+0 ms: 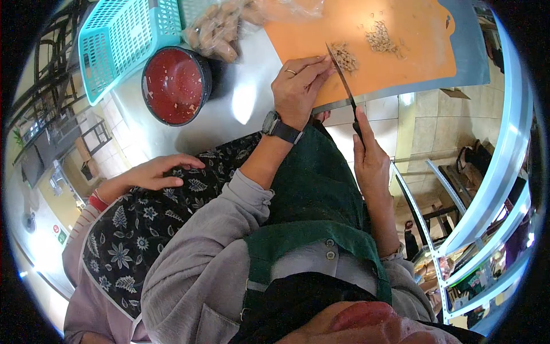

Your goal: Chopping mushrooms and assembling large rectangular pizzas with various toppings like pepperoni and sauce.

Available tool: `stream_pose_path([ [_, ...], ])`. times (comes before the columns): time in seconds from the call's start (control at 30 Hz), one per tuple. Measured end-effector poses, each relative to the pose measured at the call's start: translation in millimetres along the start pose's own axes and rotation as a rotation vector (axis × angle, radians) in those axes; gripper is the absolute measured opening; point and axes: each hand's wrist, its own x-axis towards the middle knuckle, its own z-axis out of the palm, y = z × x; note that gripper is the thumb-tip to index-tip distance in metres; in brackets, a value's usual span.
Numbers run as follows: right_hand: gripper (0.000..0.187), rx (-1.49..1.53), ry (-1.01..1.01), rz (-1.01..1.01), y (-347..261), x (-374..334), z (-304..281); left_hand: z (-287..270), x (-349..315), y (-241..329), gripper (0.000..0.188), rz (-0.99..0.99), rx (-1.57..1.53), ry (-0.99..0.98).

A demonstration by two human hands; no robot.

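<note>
My right hand [371, 157] is closed around the black handle of a knife [345, 83]. Its thin blade slants up and left over the near edge of an orange cutting board [415, 69]. My left hand [298, 86], with a ring and a wristwatch, rests at the board's near left edge. Its fingertips are pressed together right beside the blade; whatever they pinch is hidden. Just past the blade lies a small heap of chopped light brown pieces [345, 59]. A second heap of similar bits [380, 39] sits farther right on the board.
Left of the board, a black bowl with a red inside [175, 86] stands on the metal table [246, 74]. Behind it are a turquoise basket [123, 43] and a clear bag of brown oblong pieces [215, 31]. Another person's hand [157, 174] is close at my left. Metal shelving [492, 218] stands right.
</note>
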Motion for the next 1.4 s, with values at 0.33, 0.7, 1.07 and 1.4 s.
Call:
stream_pose_path([
  [0.33,0.060,-0.100,0.039,0.004,5,0,16,2,-2,4,0.019,0.045,0.022,-0.001],
  [0.7,0.054,-0.047,-0.024,0.091,1,4,14,1,-1,3,0.014,0.044,0.010,-0.008],
  [1.07,0.059,-0.084,0.075,-0.061,5,-6,11,0,-3,4,0.011,-0.045,-0.072,-0.039],
  [1.4,0.059,-0.071,0.043,0.000,3,6,23,0,-3,4,0.011,0.013,-0.038,-0.025],
])
